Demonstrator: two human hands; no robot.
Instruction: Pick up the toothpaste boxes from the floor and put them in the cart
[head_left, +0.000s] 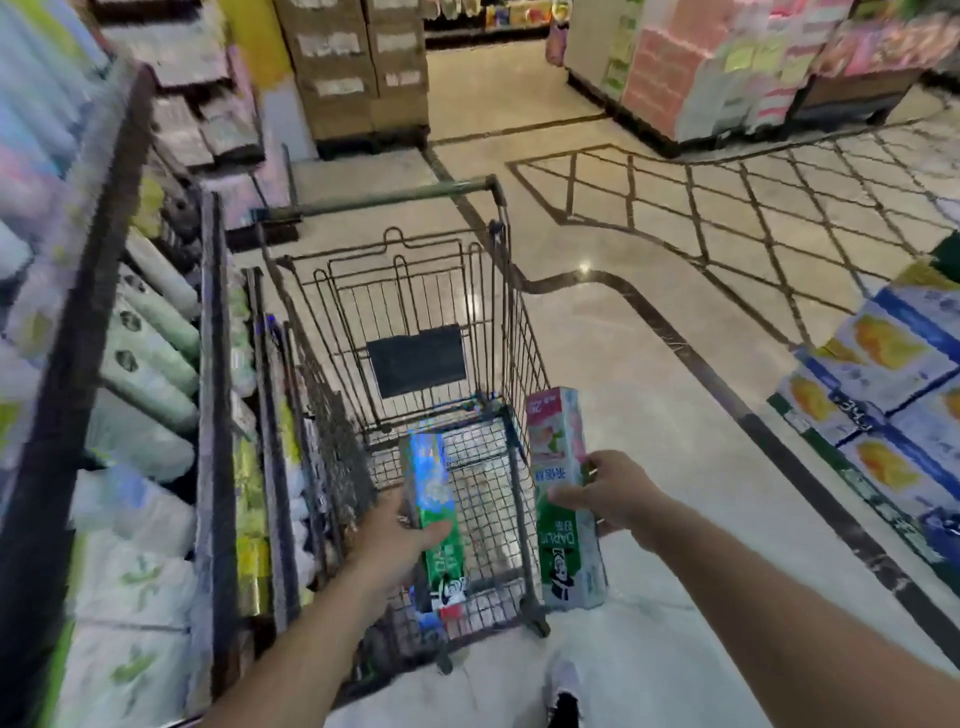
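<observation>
The left hand (400, 535) grips a green toothpaste box (434, 512) over the cart (511, 332) basket, while the right hand (615, 491) grips a second box (563, 499) just outside the cart's right rim. The risk, as I judge it, is with the right box: released where it hangs, it would clip the wire rim or drop back onto the floor (675, 364). Shelves (156, 364) crowd the cart's left side, leaving little room to shift it
</observation>
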